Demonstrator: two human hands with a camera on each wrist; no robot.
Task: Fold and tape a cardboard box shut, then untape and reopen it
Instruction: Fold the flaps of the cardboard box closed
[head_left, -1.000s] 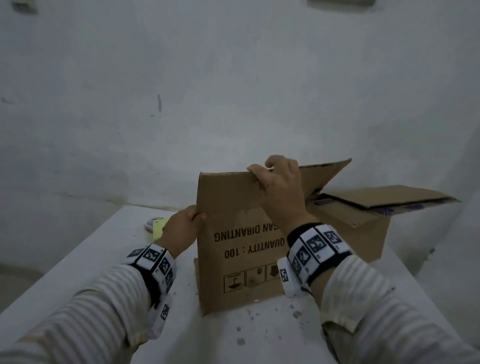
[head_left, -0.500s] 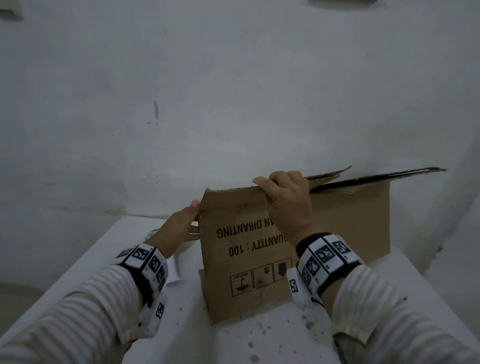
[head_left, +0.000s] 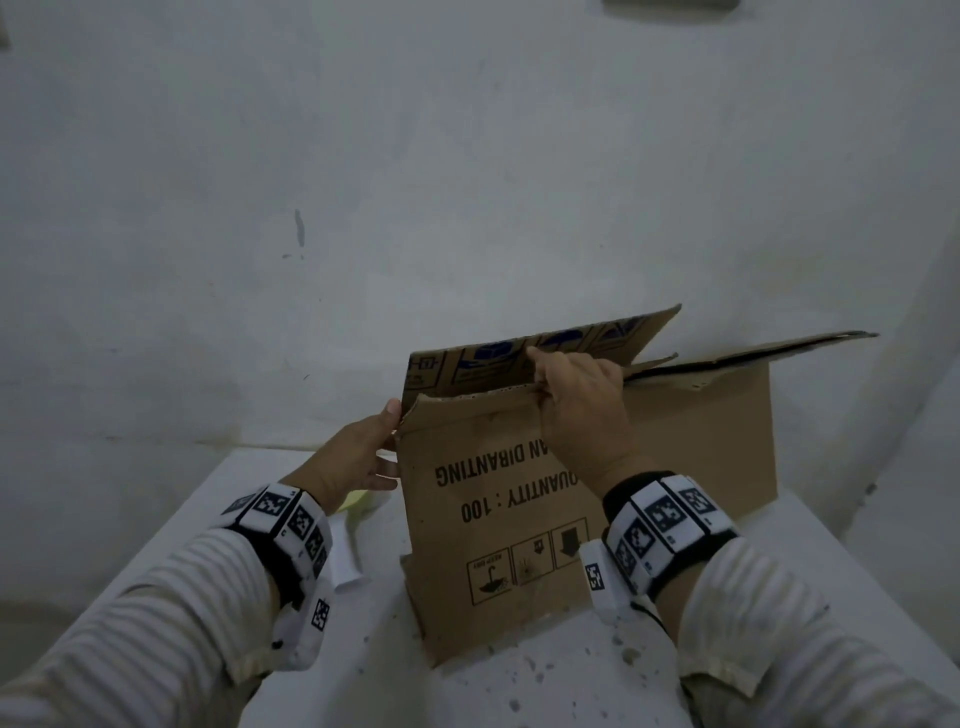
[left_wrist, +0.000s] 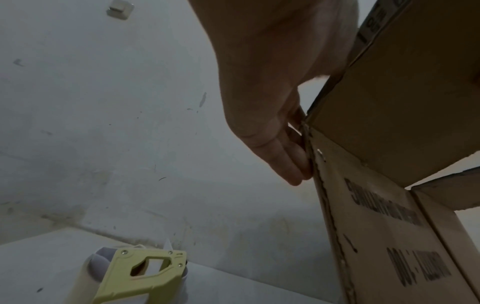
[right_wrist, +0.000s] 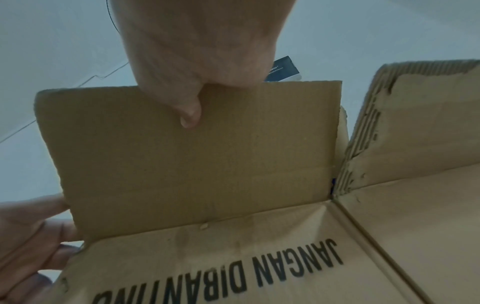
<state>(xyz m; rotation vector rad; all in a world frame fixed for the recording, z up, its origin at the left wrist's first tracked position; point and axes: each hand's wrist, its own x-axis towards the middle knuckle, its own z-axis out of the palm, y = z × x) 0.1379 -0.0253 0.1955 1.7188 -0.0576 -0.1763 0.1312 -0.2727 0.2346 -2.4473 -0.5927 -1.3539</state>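
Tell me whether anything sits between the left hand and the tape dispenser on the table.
Nothing visible does. The left hand rests against the cardboard box edge, and the tape dispenser lies below it with open space between.

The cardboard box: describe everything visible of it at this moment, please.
The cardboard box is brown corrugated board standing on the white table, its black print "JANGAN DIBANTING" and "QUANTITY : 100" upside down above handling symbols. Its top is untaped: the near flap is pinched by the right hand, a blue-printed flap rises behind it, and another juts out rightward with a torn edge. The left hand touches the left corner edge with straight fingers.
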